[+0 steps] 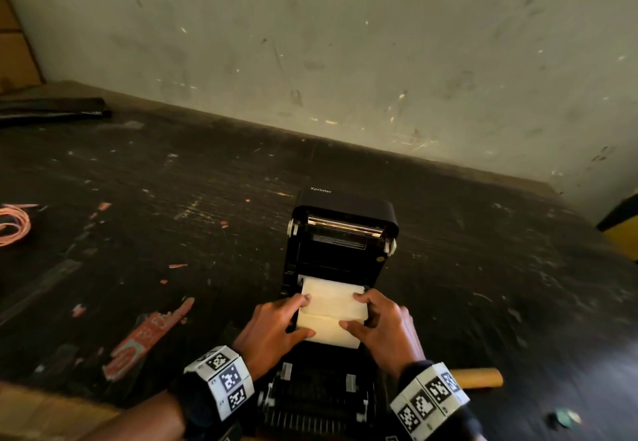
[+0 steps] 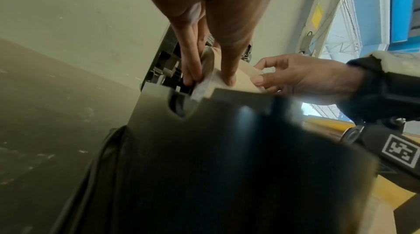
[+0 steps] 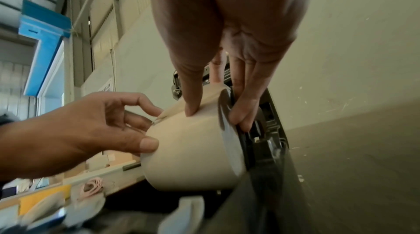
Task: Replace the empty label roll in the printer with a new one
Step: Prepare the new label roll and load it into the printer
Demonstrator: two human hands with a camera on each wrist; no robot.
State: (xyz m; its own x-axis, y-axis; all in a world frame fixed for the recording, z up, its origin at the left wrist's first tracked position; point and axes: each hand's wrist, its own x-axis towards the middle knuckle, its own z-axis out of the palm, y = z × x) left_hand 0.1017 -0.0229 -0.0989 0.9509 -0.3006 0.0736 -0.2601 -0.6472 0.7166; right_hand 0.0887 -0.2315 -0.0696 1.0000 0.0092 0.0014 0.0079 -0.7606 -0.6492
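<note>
Both hands grip the cream-coloured cylindrical roll of label paper [image 1: 332,313] from its two ends: the left hand [image 1: 272,328] has its thumb laid over the near top of the roll and its fingers curled down against the left end, and the right hand [image 1: 381,323] mirrors it, thumb on the paper and fingers tucked down the right end face between the roll and the printer's side wall. That roll sits low in the open bay of the black plastic desktop label printer [image 1: 340,233], its loose outer leaf lying across the top towards the person. At the rear, the printer's lid stands raised, a shiny metal bar showing across its underside, with pale latches at either side. Closer to the person, the printer's front section with its pale paper guides shows between the wrists, each of which wears a band of black-and-white square markers. Around the printer spreads the dark, scuffed bench [image 1: 172,199], strewn with small red scraps; a torn red-and-white label strip [image 1: 145,340] lies to the left, a coil of pink cord [image 1: 13,225] sits near the left edge, and a tan cardboard tube [image 1: 480,376] lies just behind the right wrist.
</note>
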